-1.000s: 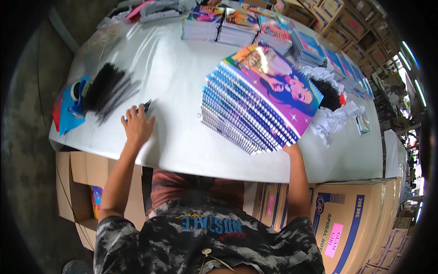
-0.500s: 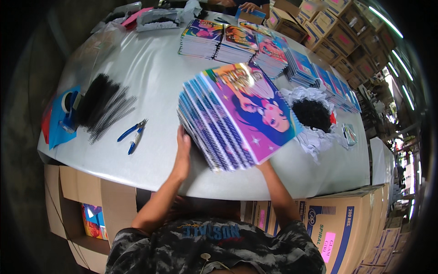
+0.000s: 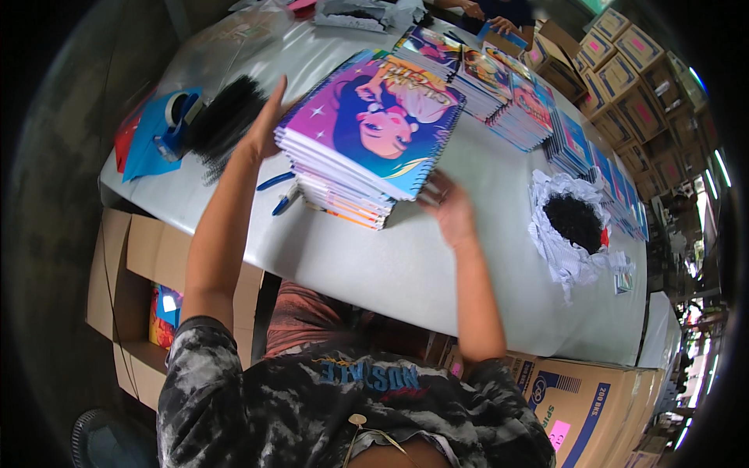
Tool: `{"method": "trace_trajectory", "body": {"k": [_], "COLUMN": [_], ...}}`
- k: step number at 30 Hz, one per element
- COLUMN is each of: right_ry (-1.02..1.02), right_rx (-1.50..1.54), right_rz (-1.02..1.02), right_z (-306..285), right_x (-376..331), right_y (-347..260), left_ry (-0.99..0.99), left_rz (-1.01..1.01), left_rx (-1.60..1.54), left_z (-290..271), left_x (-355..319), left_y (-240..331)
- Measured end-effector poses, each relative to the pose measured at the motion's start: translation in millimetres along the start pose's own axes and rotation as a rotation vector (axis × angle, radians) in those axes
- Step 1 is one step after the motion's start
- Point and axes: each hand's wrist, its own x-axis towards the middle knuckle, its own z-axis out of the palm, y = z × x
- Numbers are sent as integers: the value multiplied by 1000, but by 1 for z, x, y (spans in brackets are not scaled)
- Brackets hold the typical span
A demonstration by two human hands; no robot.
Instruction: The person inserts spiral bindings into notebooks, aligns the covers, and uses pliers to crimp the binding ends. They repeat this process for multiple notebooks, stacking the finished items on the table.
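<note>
A tall stack of spiral-bound notebooks [image 3: 374,129] stands in front of me on the table. Its top cover is purple and blue with a cartoon face, and the black coil runs down the right side. The lower notebooks have orange edges and sit slightly offset from the upper ones. My left hand [image 3: 268,125] is at the stack's left side, thumb raised and fingers stretched out. At the near right corner, my right hand [image 3: 449,207] has its fingers apart by the coil edge. Blue-handled pliers [image 3: 281,191] lie partly hidden behind the left forearm and stack.
Black spiral coils [image 3: 226,117] and a tape dispenser [image 3: 175,129] lie at left. More notebook stacks [image 3: 519,117] line the far side. Crumpled paper [image 3: 554,253] holds black coils at right. Cartons [image 3: 593,405] stand below the table; another person's hand [image 3: 507,27] shows at the back.
The notebooks have turned, so the coil edge now faces right, and they rest as a stack on the table. My hands have shifted to its left side and near right corner.
</note>
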Motion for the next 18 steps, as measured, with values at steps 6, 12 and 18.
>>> {"method": "trace_trajectory", "body": {"k": [6, 12, 18], "right_ry": [-262, -354, -317], "right_rx": [258, 224, 323], "right_rz": [254, -22, -60], "right_z": [76, 50, 27], "right_x": [2, 13, 4], "right_y": [-88, -88, -78], "left_ry": [-20, -270, -62], "left_rz": [39, 24, 81], "left_rx": [399, 603, 943], "left_z": [73, 110, 141], "left_x": [-28, -19, -9], "left_y": [30, 20, 10]}}
